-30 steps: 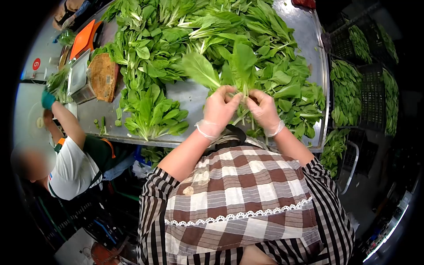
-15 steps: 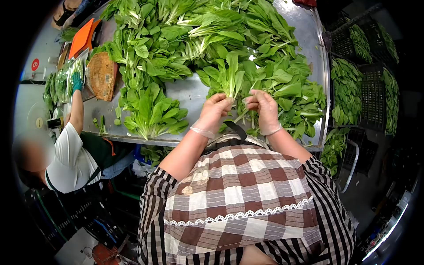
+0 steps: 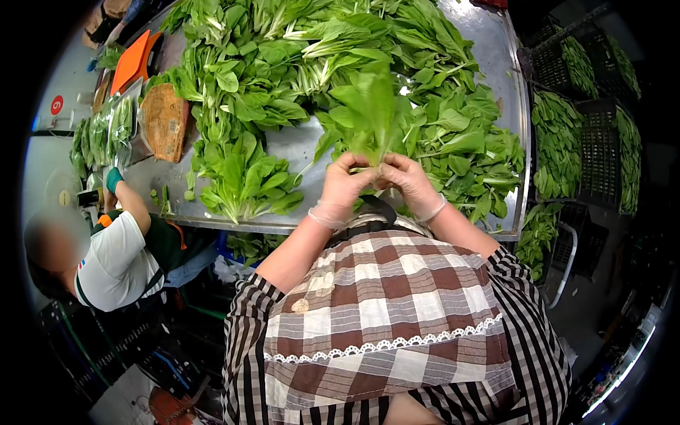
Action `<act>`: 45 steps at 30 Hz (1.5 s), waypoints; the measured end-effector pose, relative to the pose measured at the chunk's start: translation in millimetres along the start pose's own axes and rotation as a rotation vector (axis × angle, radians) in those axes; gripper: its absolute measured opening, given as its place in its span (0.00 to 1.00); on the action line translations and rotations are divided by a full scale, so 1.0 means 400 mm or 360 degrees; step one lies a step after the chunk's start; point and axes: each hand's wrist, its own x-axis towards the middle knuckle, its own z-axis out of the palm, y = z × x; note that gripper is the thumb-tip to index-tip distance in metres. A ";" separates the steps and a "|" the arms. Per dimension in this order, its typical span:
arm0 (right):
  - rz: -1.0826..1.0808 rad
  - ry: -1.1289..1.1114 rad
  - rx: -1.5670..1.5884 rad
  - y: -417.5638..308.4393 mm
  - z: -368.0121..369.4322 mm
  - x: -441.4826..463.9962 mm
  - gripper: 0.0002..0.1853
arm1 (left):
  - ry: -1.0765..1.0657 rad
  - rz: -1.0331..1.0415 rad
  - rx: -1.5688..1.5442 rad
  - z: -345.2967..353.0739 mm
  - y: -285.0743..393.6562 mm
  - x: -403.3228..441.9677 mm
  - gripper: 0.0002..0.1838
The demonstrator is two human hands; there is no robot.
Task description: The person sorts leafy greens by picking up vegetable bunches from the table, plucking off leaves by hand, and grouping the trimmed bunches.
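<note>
Both hands wear thin clear gloves and meet at the near edge of the metal table (image 3: 282,150). My left hand (image 3: 346,185) is closed on the stem end of a leafy green plant (image 3: 370,113), whose leaves point away from me and are blurred. My right hand (image 3: 409,184) touches it, its fingers pinched at the stem base; what they hold is hidden. A large heap of loose greens (image 3: 453,127) lies beyond and right of the hands. Left of them rests a separate bunch (image 3: 244,180), its stems toward the table's near edge.
At the left a co-worker (image 3: 117,248) with a green glove stands by bagged greens (image 3: 120,120). Near them are a brown block (image 3: 166,122) and an orange scale-like object (image 3: 132,62). Black crates (image 3: 599,152) with greens stand at the right.
My right hand has moved left to meet my left hand at the stem base, and the plant's leaves have shifted. The co-worker's gloved hand has drawn back from the bagged greens.
</note>
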 end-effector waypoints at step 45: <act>-0.0386 0.0180 -0.0191 0.023 0.003 -0.017 0.09 | 0.0008 0.0010 -0.0121 0.029 0.065 -0.006 0.11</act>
